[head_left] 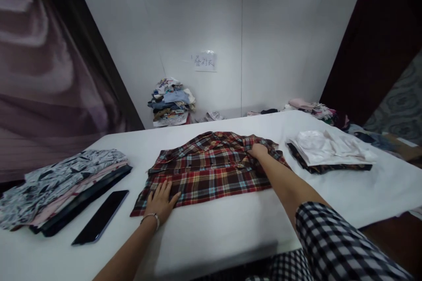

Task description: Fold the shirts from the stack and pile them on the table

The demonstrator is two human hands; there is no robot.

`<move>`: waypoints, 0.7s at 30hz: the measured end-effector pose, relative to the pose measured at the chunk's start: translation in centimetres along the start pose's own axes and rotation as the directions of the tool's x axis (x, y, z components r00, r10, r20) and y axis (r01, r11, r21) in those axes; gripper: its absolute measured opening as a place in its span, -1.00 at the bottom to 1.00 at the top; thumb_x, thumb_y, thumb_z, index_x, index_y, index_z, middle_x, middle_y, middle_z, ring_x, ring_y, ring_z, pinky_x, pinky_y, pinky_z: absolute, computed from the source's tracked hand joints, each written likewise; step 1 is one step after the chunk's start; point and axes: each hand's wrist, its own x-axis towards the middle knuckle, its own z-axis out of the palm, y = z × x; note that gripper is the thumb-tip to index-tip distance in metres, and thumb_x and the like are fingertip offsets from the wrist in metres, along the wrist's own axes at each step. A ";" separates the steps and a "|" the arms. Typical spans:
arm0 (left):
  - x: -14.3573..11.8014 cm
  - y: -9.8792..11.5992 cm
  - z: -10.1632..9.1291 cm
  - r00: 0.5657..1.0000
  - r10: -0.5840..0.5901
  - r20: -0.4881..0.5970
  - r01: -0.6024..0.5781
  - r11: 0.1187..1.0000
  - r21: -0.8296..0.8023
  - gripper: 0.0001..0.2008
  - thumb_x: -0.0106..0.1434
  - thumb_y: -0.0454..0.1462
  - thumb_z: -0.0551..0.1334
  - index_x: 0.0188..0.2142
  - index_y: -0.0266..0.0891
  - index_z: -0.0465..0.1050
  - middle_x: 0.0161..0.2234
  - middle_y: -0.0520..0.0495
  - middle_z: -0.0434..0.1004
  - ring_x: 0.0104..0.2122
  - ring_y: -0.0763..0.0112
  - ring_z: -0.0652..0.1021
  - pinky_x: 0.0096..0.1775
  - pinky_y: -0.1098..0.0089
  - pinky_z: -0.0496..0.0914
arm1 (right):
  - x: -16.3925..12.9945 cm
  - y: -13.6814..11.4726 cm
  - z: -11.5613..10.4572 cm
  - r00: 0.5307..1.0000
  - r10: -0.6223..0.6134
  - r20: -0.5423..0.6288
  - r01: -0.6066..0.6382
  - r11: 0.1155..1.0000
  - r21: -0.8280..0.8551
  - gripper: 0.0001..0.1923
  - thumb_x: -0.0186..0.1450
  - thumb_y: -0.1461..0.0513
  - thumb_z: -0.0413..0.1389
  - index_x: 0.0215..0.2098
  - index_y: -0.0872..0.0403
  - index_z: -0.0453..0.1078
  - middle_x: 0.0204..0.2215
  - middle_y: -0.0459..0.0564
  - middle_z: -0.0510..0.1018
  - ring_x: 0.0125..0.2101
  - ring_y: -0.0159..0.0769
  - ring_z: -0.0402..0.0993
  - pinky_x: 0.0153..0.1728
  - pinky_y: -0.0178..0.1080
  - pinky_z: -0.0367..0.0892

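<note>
The plaid shirt (211,167) lay spread in the middle of the white table (231,228), partly folded. The left hand (161,202) rested flat on its near left corner, fingers spread and open, gripping nothing. The right hand (258,151) reached to the far right edge, fingers curled onto the cloth there; whether it pinched the fabric could not be told. A phone (100,216) lay to the left beside a stack of folded clothes (56,184). A white garment (329,148) sat folded on the right. A heap of clothes (171,102) was piled against the wall.
</note>
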 end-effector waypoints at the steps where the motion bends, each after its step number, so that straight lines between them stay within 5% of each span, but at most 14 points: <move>1: 0.1 -0.1 0.2 1.000 -0.002 -0.001 0.002 1.000 0.005 -0.28 0.28 0.03 -0.13 0.34 -0.28 -0.04 0.36 -0.11 -0.13 0.33 0.17 -0.04 0.25 0.04 -0.05 | 0.2 0.2 0.1 1.000 0.003 -0.003 -0.002 1.000 0.023 -0.65 0.15 0.09 0.20 -0.21 0.18 0.51 -0.16 0.27 0.55 -0.10 0.00 0.46 -0.08 -0.10 0.29; 3: 0.4 -0.4 0.6 1.000 -0.005 -0.012 0.005 1.000 0.011 -0.28 0.27 0.02 -0.11 0.33 -0.27 -0.02 0.35 -0.12 -0.11 0.33 0.17 -0.04 0.24 0.04 -0.04 | 0.4 0.9 -0.2 0.998 -0.001 -0.057 0.005 0.997 0.071 -0.76 0.21 0.17 0.12 -0.25 0.13 0.52 -0.19 0.18 0.58 -0.15 -0.09 0.49 -0.13 -0.17 0.32; 6: 0.8 -0.6 1.2 1.000 0.004 -0.031 -0.003 1.000 0.014 -0.29 0.26 0.02 -0.09 0.32 -0.26 0.01 0.35 -0.12 -0.09 0.33 0.15 -0.03 0.24 0.03 -0.03 | 0.5 1.9 -1.7 0.984 -0.040 -0.172 0.067 0.985 0.156 -0.69 0.31 0.15 -0.03 -0.22 0.11 0.51 -0.24 0.09 0.59 -0.21 -0.17 0.50 -0.18 -0.22 0.34; 12: 0.9 -1.0 1.2 0.998 0.020 -0.062 -0.023 0.999 -0.044 -0.32 0.25 -0.01 -0.03 0.30 -0.28 0.08 0.34 -0.17 -0.05 0.32 0.11 0.00 0.23 0.00 -0.02 | -3.5 2.7 -3.9 0.885 -0.274 -0.377 0.370 0.905 0.210 -0.61 0.36 0.09 -0.11 -0.09 0.08 0.47 -0.16 0.03 0.55 -0.13 -0.26 0.44 -0.08 -0.25 0.31; 14: 0.9 -0.9 0.6 0.998 0.016 -0.066 -0.023 0.994 -0.107 -0.37 0.26 -0.03 -0.03 0.26 -0.25 0.17 0.32 -0.19 0.02 0.31 0.09 0.05 0.21 -0.04 0.02 | -6.6 3.2 -3.3 0.768 -0.527 -0.363 0.607 0.781 0.150 -0.67 0.35 0.10 -0.05 -0.17 0.05 0.50 -0.19 0.04 0.55 -0.14 -0.24 0.43 -0.09 -0.23 0.31; 17: 1.1 0.7 -0.8 0.988 0.018 -0.151 -0.055 0.968 -0.246 -0.44 0.29 -0.02 -0.04 0.16 -0.22 0.31 0.27 -0.19 0.17 0.25 0.10 0.21 0.19 -0.04 0.10 | -11.0 4.6 -2.0 0.502 -0.840 -0.208 0.865 0.486 0.125 -0.74 0.34 0.12 0.01 -0.21 0.03 0.51 -0.22 0.04 0.55 -0.18 -0.25 0.44 -0.12 -0.22 0.35; 18: 1.2 1.9 -1.4 0.979 0.044 -0.199 -0.102 0.950 -0.296 -0.46 0.29 -0.01 -0.03 0.13 -0.22 0.35 0.24 -0.19 0.22 0.23 0.13 0.26 0.19 0.01 0.12 | -11.8 5.2 -1.7 0.480 -0.859 -0.179 0.876 0.458 0.153 -0.76 0.34 0.13 0.01 -0.22 0.02 0.50 -0.23 0.02 0.56 -0.19 -0.27 0.45 -0.13 -0.22 0.36; 19: 1.5 3.4 -1.9 0.966 0.086 -0.246 -0.169 0.925 -0.341 -0.47 0.28 0.00 -0.01 0.10 -0.22 0.37 0.22 -0.18 0.26 0.20 0.16 0.29 0.20 0.08 0.15 | -12.4 5.8 -1.5 0.503 -0.843 -0.190 0.862 0.473 0.181 -0.76 0.35 0.14 0.01 -0.22 0.01 0.50 -0.25 0.01 0.56 -0.21 -0.28 0.46 -0.14 -0.23 0.37; 21: 2.1 7.2 -3.0 0.933 0.197 -0.302 -0.316 0.850 -0.421 -0.49 0.26 -0.01 0.05 0.08 -0.23 0.38 0.19 -0.17 0.31 0.18 0.23 0.33 0.19 0.21 0.19 | -12.3 7.1 -1.7 0.623 -0.727 -0.289 0.782 0.584 0.217 -0.75 0.35 0.17 -0.02 -0.22 0.01 0.49 -0.26 0.02 0.56 -0.20 -0.26 0.47 -0.12 -0.20 0.37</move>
